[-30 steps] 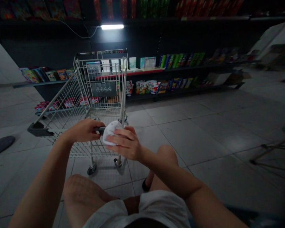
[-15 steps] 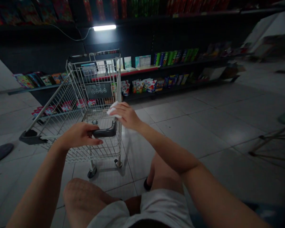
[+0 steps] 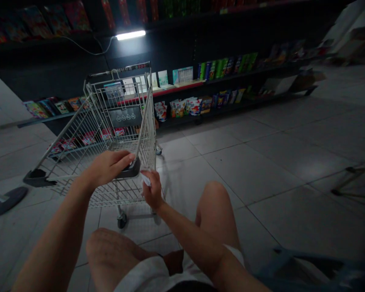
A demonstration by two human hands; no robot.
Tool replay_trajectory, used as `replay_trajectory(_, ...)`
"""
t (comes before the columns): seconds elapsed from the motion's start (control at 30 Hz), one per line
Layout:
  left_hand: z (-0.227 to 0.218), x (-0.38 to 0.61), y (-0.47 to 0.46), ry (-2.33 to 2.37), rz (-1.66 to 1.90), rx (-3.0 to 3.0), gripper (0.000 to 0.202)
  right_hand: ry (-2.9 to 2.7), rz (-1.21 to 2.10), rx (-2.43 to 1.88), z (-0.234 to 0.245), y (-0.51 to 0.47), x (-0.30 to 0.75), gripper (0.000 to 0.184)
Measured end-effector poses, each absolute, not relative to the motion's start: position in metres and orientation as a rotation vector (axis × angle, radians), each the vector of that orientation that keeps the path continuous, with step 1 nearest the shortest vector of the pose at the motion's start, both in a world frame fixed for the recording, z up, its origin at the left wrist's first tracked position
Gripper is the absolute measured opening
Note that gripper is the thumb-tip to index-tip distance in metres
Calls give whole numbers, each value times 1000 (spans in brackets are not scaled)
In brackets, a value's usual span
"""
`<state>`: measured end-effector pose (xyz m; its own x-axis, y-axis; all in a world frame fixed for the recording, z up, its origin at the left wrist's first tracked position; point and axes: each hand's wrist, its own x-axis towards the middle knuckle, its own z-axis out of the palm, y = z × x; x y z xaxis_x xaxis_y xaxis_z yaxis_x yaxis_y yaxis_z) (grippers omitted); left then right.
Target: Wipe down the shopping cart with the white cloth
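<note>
A wire shopping cart [image 3: 79, 140] stands on the tiled floor right in front of my knees. My left hand [image 3: 108, 167] is wrapped over the dark handle bar [image 3: 38, 177] near its right end. Below that corner, my right hand [image 3: 152, 190] is closed on a small white cloth [image 3: 145, 179], pressed against the rear right side of the cart's frame. The basket looks empty.
Dark store shelves [image 3: 219, 87] with colourful packets and boxes run along the back wall under a lit tube lamp [image 3: 130, 35]. A dark round base [image 3: 7, 200] lies on the floor at left. Metal legs [image 3: 355, 182] stand at the right edge.
My right hand with the cloth went from the handle's end up to the cart's upper right rim, then down to the frame below the handle. The left hand kept its grip.
</note>
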<state>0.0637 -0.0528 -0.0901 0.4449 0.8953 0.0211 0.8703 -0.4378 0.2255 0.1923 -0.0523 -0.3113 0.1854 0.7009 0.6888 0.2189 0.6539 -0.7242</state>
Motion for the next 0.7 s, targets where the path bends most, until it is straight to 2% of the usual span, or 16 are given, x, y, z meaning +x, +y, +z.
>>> replay_trajectory(0.1, -99, 89, -55, 1706, 148, 2579, 42, -1340, 514, -885, -331, -53, 198, 32)
replay_trajectory(0.2, -109, 92, -55, 1717, 154, 2593, 31, -1298, 473, -822, -299, -44, 209, 36)
replay_trajectory(0.3, -113, 86, -55, 1695, 174, 2603, 29, -1362, 383, -714, -276, -41, 203, 44)
replay_trajectory(0.37, -112, 82, -56, 1689, 173, 2608, 29, -1411, 408, -708, -291, -45, 190, 45)
replay_trajectory(0.43, -110, 81, -57, 1700, 157, 2602, 29, -1363, 477, -811, -327, -51, 178, 40)
replay_trajectory(0.57, -107, 80, -59, 1754, 123, 2595, 29, -1169, 785, -1073, -394, -53, 172, 33)
replay_trajectory(0.7, -107, 80, -60, 1791, 108, 2591, 28, -995, 1132, -1147, -389, -45, 175, 28)
